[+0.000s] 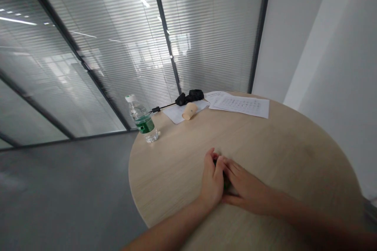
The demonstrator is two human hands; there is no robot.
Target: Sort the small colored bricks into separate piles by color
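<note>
My left hand (212, 183) and my right hand (249, 188) meet over the near part of the round wooden table (165, 176). Their fingers are closed around a small dark object (226, 182), with hints of green on it. Most of it is hidden by the palms and fingers, so its kind cannot be made out. The left hand stands on edge at its left side, thumb up. From the right, the other hand lies against it, fingertips reaching the left thumb.
A clear plastic bottle (144, 122) with a green label stands near the table's left edge. Toward the back, a paper cup (189, 111) lies on its side on a white sheet (174, 114). Behind it sits a black bundle (194, 95) with a cable; printed papers (243, 106) lie rightward.
</note>
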